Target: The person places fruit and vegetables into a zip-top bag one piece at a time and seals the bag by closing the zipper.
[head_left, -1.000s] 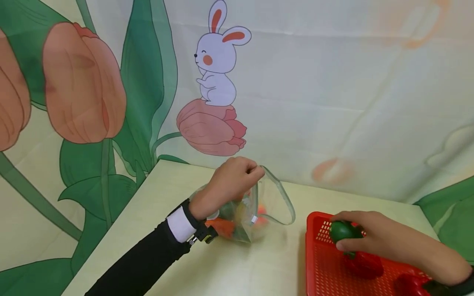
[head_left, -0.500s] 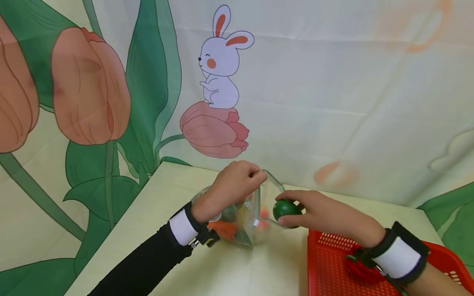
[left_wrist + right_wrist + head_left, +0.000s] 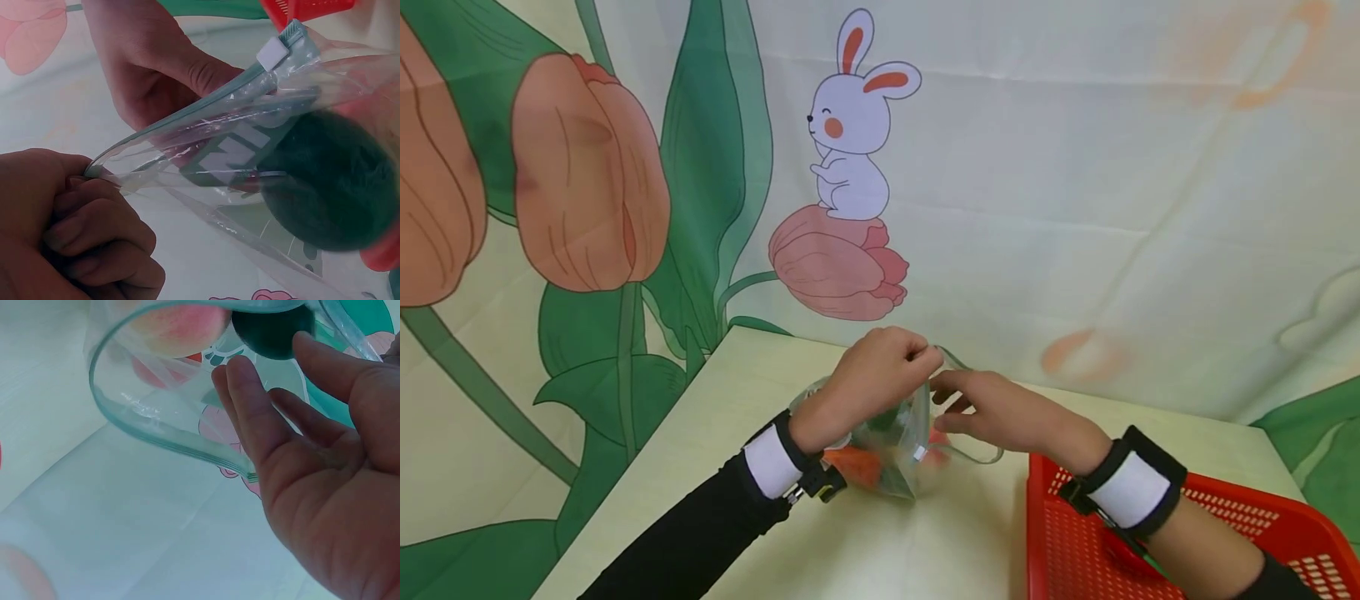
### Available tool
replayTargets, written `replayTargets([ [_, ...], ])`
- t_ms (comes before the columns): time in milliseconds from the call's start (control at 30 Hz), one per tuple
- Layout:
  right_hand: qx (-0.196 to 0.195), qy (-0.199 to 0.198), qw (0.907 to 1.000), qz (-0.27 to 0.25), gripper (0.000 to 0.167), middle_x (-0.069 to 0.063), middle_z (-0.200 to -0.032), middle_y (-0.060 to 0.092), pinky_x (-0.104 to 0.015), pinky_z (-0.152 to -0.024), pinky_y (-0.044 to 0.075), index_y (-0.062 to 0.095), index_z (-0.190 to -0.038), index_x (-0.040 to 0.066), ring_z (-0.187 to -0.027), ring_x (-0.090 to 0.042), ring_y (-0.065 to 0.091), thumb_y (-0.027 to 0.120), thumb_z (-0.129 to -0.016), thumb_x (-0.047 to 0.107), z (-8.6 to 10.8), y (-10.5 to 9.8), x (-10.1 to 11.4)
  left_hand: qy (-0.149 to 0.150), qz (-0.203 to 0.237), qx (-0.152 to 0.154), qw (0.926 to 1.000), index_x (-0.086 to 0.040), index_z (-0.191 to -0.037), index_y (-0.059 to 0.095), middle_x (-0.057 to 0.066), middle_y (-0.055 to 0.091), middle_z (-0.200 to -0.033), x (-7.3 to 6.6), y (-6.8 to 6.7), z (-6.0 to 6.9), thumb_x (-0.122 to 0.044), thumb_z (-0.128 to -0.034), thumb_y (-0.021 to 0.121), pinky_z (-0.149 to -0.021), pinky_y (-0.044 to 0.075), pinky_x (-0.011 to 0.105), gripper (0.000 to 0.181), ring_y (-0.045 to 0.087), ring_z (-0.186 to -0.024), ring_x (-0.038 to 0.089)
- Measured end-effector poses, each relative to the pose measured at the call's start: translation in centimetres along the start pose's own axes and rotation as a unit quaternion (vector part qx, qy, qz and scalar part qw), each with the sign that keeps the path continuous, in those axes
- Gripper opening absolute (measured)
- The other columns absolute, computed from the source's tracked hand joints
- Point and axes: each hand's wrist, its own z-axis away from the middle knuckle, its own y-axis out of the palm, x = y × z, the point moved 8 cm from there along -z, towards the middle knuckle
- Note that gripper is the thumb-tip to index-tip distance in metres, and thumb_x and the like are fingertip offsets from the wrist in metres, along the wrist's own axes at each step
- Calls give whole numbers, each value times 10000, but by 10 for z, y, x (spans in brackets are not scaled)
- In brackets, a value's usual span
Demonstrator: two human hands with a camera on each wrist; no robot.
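Note:
My left hand [image 3: 880,371] pinches the rim of a clear zip bag [image 3: 897,471] and holds its mouth up. In the left wrist view a white slider [image 3: 272,54] sits on the zip strip, and a dark green, smooth, rounded fruit or vegetable [image 3: 331,181] lies inside the bag. At the mouth, my right hand [image 3: 1000,408] reaches in with fingers spread and extended. The right wrist view has the green piece just beyond those fingertips, seemingly free of them, beside a pink-yellow peach-like fruit [image 3: 181,331]. An orange piece [image 3: 853,465] shows through the bag's side.
A red perforated basket [image 3: 1037,533] stands at the right, partly under my right forearm. Some red item [image 3: 1123,557] in it is mostly hidden. Behind the pale table [image 3: 955,542] hangs a printed backdrop [image 3: 1000,183] with tulips and a rabbit.
My right hand has carried the green piece leftward from the basket to the bag's mouth, and its fingers have since spread from it. My left hand keeps its grip on the rim.

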Motion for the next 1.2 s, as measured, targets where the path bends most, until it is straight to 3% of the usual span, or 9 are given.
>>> replayTargets([
  [167, -207, 528, 9983, 111, 164, 11, -824, 639, -291, -635, 483, 619, -984, 168, -690, -122, 580, 593, -946, 325, 11, -7, -20, -134, 264, 128, 9995, -149, -553, 366, -55, 295, -523, 3, 0, 0, -269, -874, 445, -459, 200, 263, 352, 308, -452, 113],
  [300, -369, 1543, 9870, 252, 376, -19, -673, 529, -293, -567, 381, 549, -903, 129, -582, -144, 456, 597, -900, 502, 23, -10, -51, -166, 530, 193, 9983, -133, -557, 367, -49, 286, -531, 5, 0, -1, -261, -896, 453, -462, 220, 266, 372, 298, -452, 121],
  [400, 12, 2035, 9784, 368, 468, -27, -678, 520, -298, -570, 367, 563, -891, 100, -588, -154, 454, 599, -868, 566, 29, 0, -70, -213, 661, 240, 9973, -123, -560, 379, -44, 290, -533, 6, 0, 1, -260, -903, 455, -464, 228, 266, 377, 311, -453, 126],
  [467, 425, 1940, 9795, 336, 432, -5, -640, 499, -285, -543, 344, 611, -841, 95, -558, -140, 430, 594, -889, 524, 30, 12, -76, -243, 675, 281, 9970, -123, -563, 376, -44, 287, -538, 6, 0, 2, -258, -900, 451, -467, 224, 267, 370, 309, -458, 127],
  [567, 802, 1414, 9867, -23, 355, 53, -555, 419, -250, -483, 282, 648, -705, 138, -496, -103, 348, 576, -934, 400, 27, 27, -77, -319, 627, 476, 9964, -135, -566, 373, -43, 295, -537, 7, 3, 5, -262, -901, 448, -458, 220, 263, 366, 317, -459, 126],
  [700, 852, 885, 9908, -571, 383, 82, -522, 320, -236, -456, 213, 567, -626, 116, -482, -89, 253, 535, -963, 294, 22, 34, -72, -367, 439, 694, 9959, -145, -562, 374, -46, 314, -531, 9, 3, 9, -278, -912, 445, -449, 224, 259, 381, 349, -465, 120],
  [967, 317, 641, 9874, -1412, 458, 38, -561, 257, -246, -478, 210, 458, -666, 75, -505, -108, 212, 495, -986, 400, 18, 29, -58, -379, 460, 662, 9960, -127, -573, 383, -21, 298, -535, 11, -14, 10, -272, -913, 437, -457, 225, 269, 374, 323, -472, 150],
  [1067, -158, 614, 9851, -1600, 466, 19, -591, 277, -236, -501, 250, 475, -702, 77, -535, -109, 248, 502, -970, 458, 16, 20, -51, -233, 494, 501, 9973, -125, -593, 389, -9, 309, -548, 7, -27, 8, -260, -915, 442, -461, 233, 273, 353, 324, -481, 157],
  [1200, -1021, 437, 9820, -1530, 477, -5, -621, 314, -243, -544, 309, 471, -701, 99, -581, -110, 305, 512, -949, 504, 15, -2, -38, -38, 367, 71, 9993, -130, -600, 368, -9, 287, -567, 1, -51, 5, -256, -916, 423, -480, 227, 276, 344, 294, -502, 155],
])
